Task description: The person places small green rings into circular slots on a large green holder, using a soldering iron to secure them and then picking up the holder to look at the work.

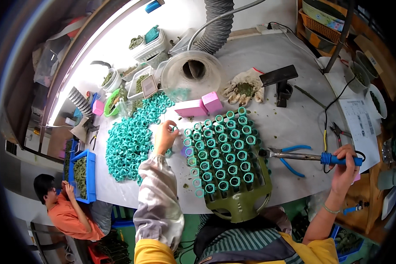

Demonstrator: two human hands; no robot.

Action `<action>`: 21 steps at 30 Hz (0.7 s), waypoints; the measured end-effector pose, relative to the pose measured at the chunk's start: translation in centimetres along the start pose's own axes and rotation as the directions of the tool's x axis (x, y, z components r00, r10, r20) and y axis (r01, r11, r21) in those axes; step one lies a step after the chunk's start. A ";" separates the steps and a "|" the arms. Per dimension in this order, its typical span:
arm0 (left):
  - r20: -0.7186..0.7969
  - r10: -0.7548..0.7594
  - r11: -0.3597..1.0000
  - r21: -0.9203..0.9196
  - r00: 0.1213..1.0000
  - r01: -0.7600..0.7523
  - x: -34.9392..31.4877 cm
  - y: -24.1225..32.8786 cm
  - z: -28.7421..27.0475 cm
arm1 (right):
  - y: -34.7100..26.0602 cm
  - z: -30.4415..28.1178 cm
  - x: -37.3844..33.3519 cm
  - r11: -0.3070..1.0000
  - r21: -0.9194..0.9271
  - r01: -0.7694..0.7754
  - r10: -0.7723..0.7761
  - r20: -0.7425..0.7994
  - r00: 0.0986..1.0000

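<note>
My left hand (165, 136) is closed, its thumb and fingertips pinching a small teal ring (175, 129). It hovers between a big pile of loose teal rings (127, 147) and an olive-green rack (240, 200). Rows of teal rings (224, 148) stand upright on this rack, and a few pale ones line its left side. On the right, my right hand (345, 165) is wrapped round the blue handle of a soldering iron (301, 156). The iron points left, its tip close to the rack's right edge. Blue-handled pliers (297, 169) lie beneath the iron.
Behind the rack are pink blocks (191, 108), a stained glove (246, 86) and a black stand (280, 83). A clear dome (191, 75) joins a grey duct (218, 22). The iron's cable (328, 114) crosses the right side. A person in orange (70, 215) sits at left.
</note>
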State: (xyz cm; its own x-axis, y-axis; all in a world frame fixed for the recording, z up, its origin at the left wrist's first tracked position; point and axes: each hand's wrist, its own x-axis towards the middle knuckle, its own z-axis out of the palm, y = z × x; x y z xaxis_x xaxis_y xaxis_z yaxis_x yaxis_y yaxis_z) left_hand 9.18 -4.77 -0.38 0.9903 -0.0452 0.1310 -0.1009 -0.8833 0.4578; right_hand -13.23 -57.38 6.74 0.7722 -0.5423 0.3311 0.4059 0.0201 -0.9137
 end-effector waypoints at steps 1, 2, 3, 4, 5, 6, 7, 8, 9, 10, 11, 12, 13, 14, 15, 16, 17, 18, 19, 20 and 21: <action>0.000 -0.057 0.996 -0.073 0.998 0.056 -0.7 2.8 -0.5 | -0.1 -0.2 0.0 1.000 -0.018 0.004 -0.004 -0.009 1.000; 0.008 -0.088 0.983 -0.164 0.996 0.088 -0.9 4.0 -0.6 | -0.1 -0.3 0.0 1.000 -0.020 0.009 -0.009 -0.009 1.000; 0.006 -0.127 0.962 -0.242 0.992 0.125 -1.8 5.1 -1.6 | -0.2 -0.2 -0.1 1.000 -0.005 0.011 -0.011 0.000 1.000; 0.003 -0.067 0.953 -0.295 0.998 0.065 -2.9 7.3 -2.4 | -0.1 -0.3 -0.2 1.000 -0.013 0.012 -0.012 -0.002 1.000; 0.059 -0.042 0.862 -0.502 0.997 0.066 -3.8 9.4 -2.4 | -0.3 -0.4 -0.2 1.000 -0.021 0.013 -0.014 -0.007 1.000; 0.114 0.032 0.801 -0.597 0.993 0.043 -5.1 11.9 -2.7 | -0.2 -0.5 -0.3 1.000 -0.019 0.010 -0.010 -0.010 1.000; 0.159 0.113 0.726 -0.687 0.981 0.028 -6.3 14.6 -2.7 | -0.4 -0.4 -0.4 1.000 -0.024 0.014 -0.015 -0.013 1.000; 0.187 0.211 0.769 -0.638 0.959 -0.045 -7.5 17.0 -2.8 | -0.4 -0.2 -0.5 1.000 -0.021 0.021 -0.021 -0.017 1.000; 0.218 0.310 0.797 -0.591 0.926 -0.127 -8.5 19.1 -2.5 | -0.7 -0.1 -0.6 0.999 -0.022 0.032 -0.033 -0.023 0.999; 0.213 0.363 0.770 -0.616 0.907 -0.164 -9.4 20.5 -1.5 | -0.7 0.0 -0.7 1.000 -0.025 0.019 -0.020 -0.020 1.000; 0.206 0.417 0.740 -0.642 0.885 -0.199 -10.0 21.6 -0.5 | -0.7 0.0 -0.7 0.999 -0.029 0.023 -0.024 -0.024 0.999; 0.227 0.429 0.756 -0.620 0.874 -0.210 -10.4 22.7 0.0 | -0.7 0.0 -0.8 1.000 -0.025 0.015 -0.016 -0.014 1.000; 0.249 0.442 0.770 -0.598 0.862 -0.223 -10.7 23.6 0.4 | -0.6 0.0 -0.8 1.000 -0.023 0.007 -0.007 -0.006 1.000; 0.219 0.467 0.772 -0.572 0.857 -0.275 -10.7 24.0 1.3 | -0.3 -0.2 -0.8 1.000 0.000 0.017 -0.017 0.012 1.000; 0.148 0.511 0.776 -0.503 0.847 -0.381 -10.7 23.9 2.2 | 0.0 -0.2 -0.8 1.000 -0.002 0.021 -0.021 0.006 1.000; 0.091 0.557 0.773 -0.421 0.825 -0.475 -10.6 24.0 2.8 | 0.2 -0.1 -0.8 1.000 0.028 0.013 -0.013 0.023 1.000; 0.039 0.605 0.759 -0.330 0.795 -0.561 -10.4 24.1 3.3 | 0.4 0.1 -0.8 0.998 0.058 0.004 -0.006 0.041 0.999; 0.041 0.610 0.755 -0.332 0.791 -0.565 -10.3 24.1 3.8 | 0.7 0.2 -0.9 0.998 0.068 0.000 -0.004 0.051 0.999; 0.060 0.605 0.757 -0.352 0.794 -0.551 -10.2 24.2 4.2 | 1.0 0.4 -1.0 0.998 0.067 0.002 -0.005 0.045 0.999; 0.079 0.600 0.760 -0.370 0.796 -0.535 -10.2 24.2 4.4 | 1.4 0.6 -1.0 0.996 0.088 -0.002 -0.003 0.058 0.998; 0.083 0.602 0.758 -0.371 0.794 -0.536 -10.1 24.2 4.6 | 1.6 0.8 -1.0 0.994 0.107 -0.008 0.001 0.071 0.997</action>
State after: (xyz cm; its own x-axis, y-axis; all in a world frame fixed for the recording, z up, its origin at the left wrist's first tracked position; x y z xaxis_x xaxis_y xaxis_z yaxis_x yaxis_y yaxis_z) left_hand -2.88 -27.87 5.33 0.7333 -0.6067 0.3070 -0.6430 -0.4720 0.6031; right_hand -12.96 -56.08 5.11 0.8051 -0.4815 0.3465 0.4494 0.1139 -0.8860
